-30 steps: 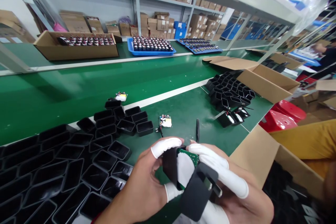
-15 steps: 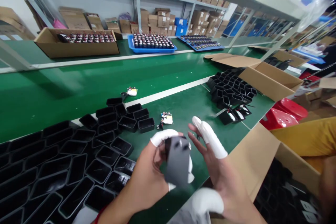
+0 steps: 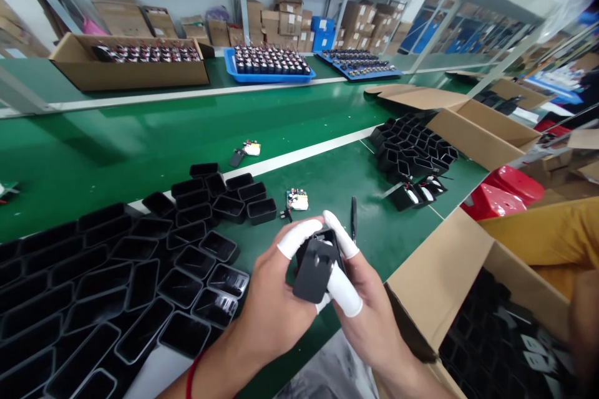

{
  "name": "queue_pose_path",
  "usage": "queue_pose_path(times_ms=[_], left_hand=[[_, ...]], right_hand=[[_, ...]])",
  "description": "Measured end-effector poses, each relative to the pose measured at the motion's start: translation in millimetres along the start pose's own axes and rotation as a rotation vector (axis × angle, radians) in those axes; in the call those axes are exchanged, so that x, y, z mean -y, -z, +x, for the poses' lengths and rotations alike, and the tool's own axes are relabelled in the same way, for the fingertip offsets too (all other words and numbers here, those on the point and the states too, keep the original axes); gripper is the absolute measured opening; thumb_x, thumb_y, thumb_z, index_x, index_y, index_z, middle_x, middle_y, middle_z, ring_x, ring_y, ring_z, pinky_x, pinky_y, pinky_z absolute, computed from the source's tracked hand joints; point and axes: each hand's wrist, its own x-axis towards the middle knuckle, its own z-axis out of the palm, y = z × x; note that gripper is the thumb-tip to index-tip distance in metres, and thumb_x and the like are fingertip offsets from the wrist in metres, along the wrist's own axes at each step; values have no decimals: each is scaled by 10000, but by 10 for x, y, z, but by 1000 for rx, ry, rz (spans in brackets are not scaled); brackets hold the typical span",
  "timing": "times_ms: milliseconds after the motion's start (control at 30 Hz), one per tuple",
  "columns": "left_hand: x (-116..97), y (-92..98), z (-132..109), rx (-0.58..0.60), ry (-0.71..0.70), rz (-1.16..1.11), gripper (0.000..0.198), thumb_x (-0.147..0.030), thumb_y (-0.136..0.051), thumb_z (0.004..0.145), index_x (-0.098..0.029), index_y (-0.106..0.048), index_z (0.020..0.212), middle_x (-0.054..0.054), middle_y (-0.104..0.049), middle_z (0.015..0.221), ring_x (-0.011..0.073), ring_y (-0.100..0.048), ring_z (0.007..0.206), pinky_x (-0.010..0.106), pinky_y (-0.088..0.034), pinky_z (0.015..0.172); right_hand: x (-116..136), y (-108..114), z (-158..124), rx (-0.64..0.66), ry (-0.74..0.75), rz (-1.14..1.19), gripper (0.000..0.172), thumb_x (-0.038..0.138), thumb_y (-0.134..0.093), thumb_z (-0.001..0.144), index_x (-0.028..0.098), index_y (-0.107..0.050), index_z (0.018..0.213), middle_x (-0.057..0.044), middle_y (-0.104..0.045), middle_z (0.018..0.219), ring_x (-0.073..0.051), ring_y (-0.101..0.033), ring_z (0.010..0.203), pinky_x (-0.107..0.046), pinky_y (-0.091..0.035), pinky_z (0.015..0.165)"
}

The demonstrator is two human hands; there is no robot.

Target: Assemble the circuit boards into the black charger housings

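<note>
Between my hands is a black plastic adapter case (image 3: 312, 274) with a flat cover piece on it, held over the green bench. My left hand (image 3: 278, 293) is closed around its left side. White finger cots cover several fingertips. My right hand (image 3: 362, 290) grips the right side, its thumb pressed against the cover. Just beyond, a small circuit board (image 3: 297, 199) with a white block lies on the bench. A thin black tool (image 3: 354, 218) lies to its right. Many open black cases (image 3: 182, 283) spread across the left of the bench.
Another board (image 3: 251, 148) rests on the green belt (image 3: 140, 137). More black cases (image 3: 412, 149) stand at the right, with filled ones (image 3: 416, 193) in front. An open carton (image 3: 440, 274) of black parts sits near my right arm. Blue trays (image 3: 271, 75) line the back.
My right hand has come in from the right and closed on the case. The board and black piece on the belt have shifted right.
</note>
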Motion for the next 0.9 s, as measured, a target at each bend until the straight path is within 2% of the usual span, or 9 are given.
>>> queue_pose_path(times_ms=[167, 300, 467, 533, 600, 633, 700, 800, 900], left_hand=[[15, -3, 55, 10, 88, -29, 549, -126, -777, 699, -212, -611, 1216, 72, -726, 1223, 246, -736, 1041, 314, -618, 886], [18, -26, 66, -27, 120, -51, 576, -163, -838, 651, -209, -618, 1181, 72, -744, 1196, 251, -742, 1030, 312, -625, 873], [74, -32, 29, -31, 44, 116, 532, -123, -738, 718, -211, -640, 1234, 80, -709, 1241, 252, -728, 1051, 297, -635, 809], [108, -31, 36, -22, 54, 144, 539, -154, -746, 724, -209, -639, 1249, 83, -699, 1242, 256, -726, 1042, 311, -637, 803], [142, -34, 45, -57, 105, 170, 599, -237, -805, 709, -196, -619, 1277, 93, -699, 1235, 272, -713, 1063, 365, -625, 874], [157, -36, 47, -82, 116, 202, 633, -276, -823, 704, -187, -607, 1293, 100, -697, 1238, 283, -700, 1086, 398, -607, 923], [174, -42, 41, -117, 84, 310, 647, -301, -812, 724, -163, -589, 1316, 120, -691, 1239, 302, -670, 1128, 447, -568, 995], [150, -47, 10, -52, -63, 471, 558, -155, -671, 771, -114, -581, 1320, 152, -680, 1224, 315, -621, 1184, 466, -546, 1023], [71, -41, -21, 48, -93, 505, 652, -112, -629, 767, -106, -490, 1404, 172, -638, 1272, 305, -619, 1188, 461, -560, 1010]], right_hand=[[-28, 41, 77, -12, -112, 207, 579, 480, -701, 882, 300, -572, 1417, -60, -721, 1266, -250, -714, 1082, -379, -579, 976], [-22, 63, 121, 18, -231, 292, 621, 549, -659, 884, 277, -557, 1433, -63, -773, 1117, -250, -744, 953, -382, -627, 848], [-117, -19, 147, -78, -113, 189, 546, 482, -701, 871, 284, -617, 1372, -47, -749, 1190, -248, -694, 1096, -418, -524, 1052], [-134, -5, 151, -77, -203, 245, 570, 511, -717, 848, 267, -634, 1356, -63, -762, 1156, -263, -714, 1050, -433, -560, 1001], [-144, 58, 120, -81, -302, 280, 623, 574, -674, 859, 251, -606, 1388, -88, -771, 1126, -271, -737, 980, -433, -615, 886], [-154, 99, 86, -116, -300, 240, 615, 582, -651, 875, 249, -605, 1389, -96, -764, 1149, -267, -737, 984, -423, -621, 869], [-189, 172, -4, -220, -170, 63, 532, 538, -671, 880, 249, -660, 1327, -97, -736, 1221, -252, -720, 1044, -390, -605, 907], [-252, 191, -108, -300, 8, -137, 434, 378, -826, 773, 235, -751, 1175, -82, -739, 1211, -237, -715, 1044, -340, -590, 927], [-264, 127, -74, -302, -37, 41, 324, 381, -836, 759, 214, -792, 1034, -60, -798, 986, -217, -743, 870, -335, -618, 844]])
